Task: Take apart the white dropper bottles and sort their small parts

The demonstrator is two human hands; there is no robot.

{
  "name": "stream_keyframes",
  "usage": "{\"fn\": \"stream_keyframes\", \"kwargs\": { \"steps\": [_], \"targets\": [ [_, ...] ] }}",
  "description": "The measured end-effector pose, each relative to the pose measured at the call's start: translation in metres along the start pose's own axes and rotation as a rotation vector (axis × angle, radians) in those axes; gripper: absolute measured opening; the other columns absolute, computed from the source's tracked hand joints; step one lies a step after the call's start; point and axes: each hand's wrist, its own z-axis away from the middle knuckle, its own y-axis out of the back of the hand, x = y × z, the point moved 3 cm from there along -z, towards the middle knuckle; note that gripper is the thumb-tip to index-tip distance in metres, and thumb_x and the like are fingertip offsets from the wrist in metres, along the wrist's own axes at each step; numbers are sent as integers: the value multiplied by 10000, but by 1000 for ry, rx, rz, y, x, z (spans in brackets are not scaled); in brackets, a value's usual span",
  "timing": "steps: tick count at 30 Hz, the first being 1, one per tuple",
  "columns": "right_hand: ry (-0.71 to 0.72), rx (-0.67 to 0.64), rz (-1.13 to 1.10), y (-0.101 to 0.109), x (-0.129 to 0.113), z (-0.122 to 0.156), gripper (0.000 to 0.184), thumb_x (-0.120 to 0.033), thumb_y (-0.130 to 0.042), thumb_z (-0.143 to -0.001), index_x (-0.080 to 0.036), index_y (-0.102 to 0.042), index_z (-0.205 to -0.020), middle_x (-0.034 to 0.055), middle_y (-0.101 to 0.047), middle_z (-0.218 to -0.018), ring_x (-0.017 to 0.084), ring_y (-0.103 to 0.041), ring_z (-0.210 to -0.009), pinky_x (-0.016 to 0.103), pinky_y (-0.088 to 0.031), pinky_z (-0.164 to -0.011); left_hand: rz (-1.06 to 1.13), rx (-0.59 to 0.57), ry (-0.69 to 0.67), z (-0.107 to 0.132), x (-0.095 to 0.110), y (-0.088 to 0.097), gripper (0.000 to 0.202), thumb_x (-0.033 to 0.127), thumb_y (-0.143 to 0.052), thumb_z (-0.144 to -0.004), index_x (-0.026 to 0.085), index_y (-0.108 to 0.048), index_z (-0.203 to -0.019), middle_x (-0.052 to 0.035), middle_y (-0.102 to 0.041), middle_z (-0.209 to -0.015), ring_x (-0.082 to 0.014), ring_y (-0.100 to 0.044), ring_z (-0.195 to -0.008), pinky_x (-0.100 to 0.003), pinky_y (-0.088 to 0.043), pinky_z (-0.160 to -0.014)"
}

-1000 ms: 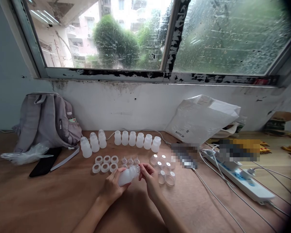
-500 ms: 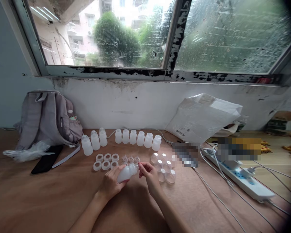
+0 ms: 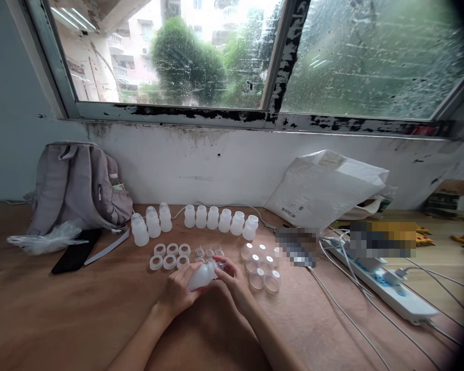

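My left hand [image 3: 177, 291] grips a small translucent white bottle [image 3: 199, 276], tilted with its neck pointing right. My right hand [image 3: 233, 281] has its fingers pinched at the bottle's neck on a small clear piece that I cannot make out. Just beyond lie white screw rings [image 3: 169, 255], clear nipples [image 3: 209, 252] and clear domed caps [image 3: 261, 265] on the wooden table [image 3: 81, 314]. Farther back stands a row of open bottles [image 3: 219, 220], with three capped bottles [image 3: 151, 223] to its left.
A grey backpack [image 3: 77, 186], a clear plastic bag [image 3: 46, 238] and a black phone [image 3: 74, 256] lie at the left. A white parcel bag [image 3: 325, 190] leans on the wall at the right. A white power strip [image 3: 386, 288] with cables lies to the right.
My right hand has closed in on the bottle's neck and now presses against it. The bottle stays in my left hand, shifted slightly.
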Motion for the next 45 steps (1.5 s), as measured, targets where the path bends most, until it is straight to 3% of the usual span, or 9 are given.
{"fn": "stream_keyframes", "kwargs": {
  "steps": [4, 8, 14, 18, 21, 29, 35, 41, 45],
  "targets": [
    [-16, -21, 63, 1, 3, -3, 347, -331, -687, -616, -194, -604, -924, 23, -615, -816, 163, -543, -772, 265, -425, -675, 9, 5, -7, 0, -1, 2, 428, 323, -557, -722, 199, -449, -1117, -60, -610, -1003, -187, -579, -906, -284, -483, -767],
    [13, 33, 257, 9, 9, -8, 299, -399, -702, -571, -167, -558, -694, -27, -554, -563, 111, -494, -515, 217, -360, -481, -5, -1, -56, 0, 4, 4, 419, 306, -548, -730, 190, -447, -1120, -62, -607, -1007, -183, -575, -910, -288, -478, -779],
    [85, 56, 496, 15, 8, -7, 428, -512, -501, -725, -165, -437, -482, -49, -380, -399, 75, -364, -384, 209, -259, -397, 3, -21, -114, -1, 18, 5, 415, 321, -524, -747, 187, -448, -1133, -75, -607, -1005, -193, -573, -919, -301, -475, -786],
    [39, -3, 330, 9, -6, -1, 304, -470, -550, -708, -174, -595, -763, 13, -580, -672, 132, -513, -566, 228, -388, -486, 10, -1, -54, -2, 16, 6, 416, 315, -544, -733, 185, -453, -1117, -68, -611, -993, -188, -582, -893, -297, -484, -767],
    [-2, -129, 161, 1, -15, 2, 415, -378, -651, -645, -227, -564, -1022, 44, -589, -968, 194, -537, -870, 275, -441, -686, 17, 18, 1, -1, 11, 6, 417, 304, -565, -712, 194, -461, -1100, -57, -614, -985, -186, -585, -888, -292, -489, -760],
    [-115, 130, 286, 8, 11, -9, 370, -516, -595, -633, -149, -565, -601, -10, -513, -513, 139, -494, -526, 243, -401, -492, -7, 1, -36, 2, 21, -4, 427, 277, -552, -716, 196, -453, -1123, -71, -609, -1005, -209, -580, -888, -325, -486, -762],
    [-96, -97, -27, -7, -5, 2, 291, -399, -630, -663, -213, -604, -886, 22, -607, -844, 181, -549, -820, 271, -434, -696, 110, 19, 159, -2, 14, 1, 453, 328, -603, -678, 222, -453, -1092, -46, -608, -996, -192, -585, -866, -305, -493, -750],
    [-100, 111, 52, -5, 6, 0, 257, -400, -681, -604, -169, -582, -659, 12, -594, -678, 182, -554, -702, 294, -436, -661, 34, 43, 68, -1, 14, -1, 428, 323, -543, -738, 189, -465, -1136, -82, -606, -1012, -232, -561, -910, -369, -461, -793],
    [-91, -24, -149, -12, 9, 1, 270, -366, -619, -690, -178, -600, -883, 47, -610, -854, 198, -556, -825, 326, -423, -770, 263, 21, 242, -5, 17, 1, 424, 317, -579, -706, 198, -487, -1102, -73, -593, -1033, -230, -543, -935, -365, -438, -820]
  ]
}}
